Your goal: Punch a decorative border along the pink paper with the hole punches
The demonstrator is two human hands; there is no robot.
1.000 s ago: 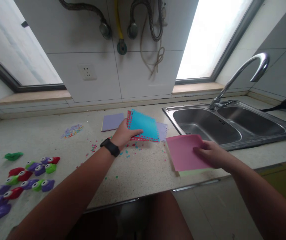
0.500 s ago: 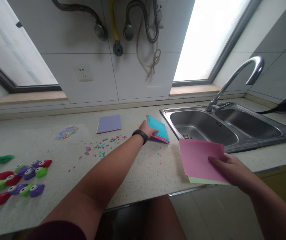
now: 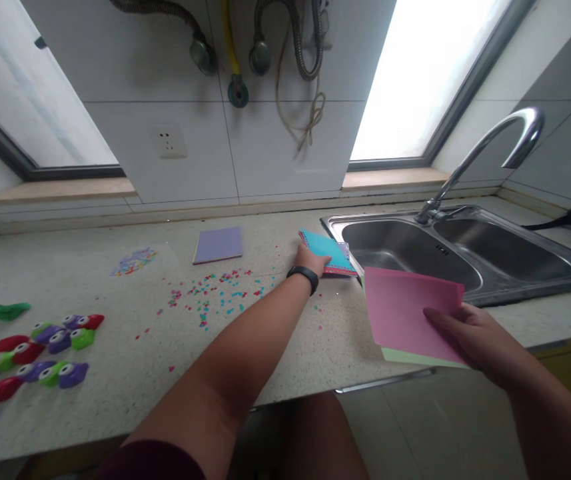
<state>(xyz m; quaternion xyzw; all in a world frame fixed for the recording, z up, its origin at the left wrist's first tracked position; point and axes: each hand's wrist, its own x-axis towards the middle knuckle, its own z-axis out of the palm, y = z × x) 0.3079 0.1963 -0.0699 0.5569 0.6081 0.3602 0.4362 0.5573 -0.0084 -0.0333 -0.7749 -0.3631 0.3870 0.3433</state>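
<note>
My left hand (image 3: pixel 312 260), with a dark band at the wrist, is closed on a stack of blue and red paper sheets (image 3: pixel 329 249) with patterned edges, low over the counter beside the sink. A purple sheet peeks out behind the stack's right end. My right hand (image 3: pixel 475 330) pinches pink paper (image 3: pixel 410 305) with pale green paper (image 3: pixel 415 357) under it, thumb on top, near the counter's front edge. A purple paper pad (image 3: pixel 218 245) lies flat left of my left hand. Tiny coloured confetti bits (image 3: pixel 215 291) are scattered between the pad and my left forearm.
A steel double sink (image 3: pixel 410 250) with a tall faucet (image 3: pixel 490 143) fills the right side. Toy clips with eyes (image 3: pixel 40 350), a green item (image 3: pixel 9 311) and a small colourful pile (image 3: pixel 135 261) are at left. Hoses hang on the back wall.
My left hand has moved right with the blue and red sheets, closer to the sink. The pink and green paper has shifted slightly right with my right hand.
</note>
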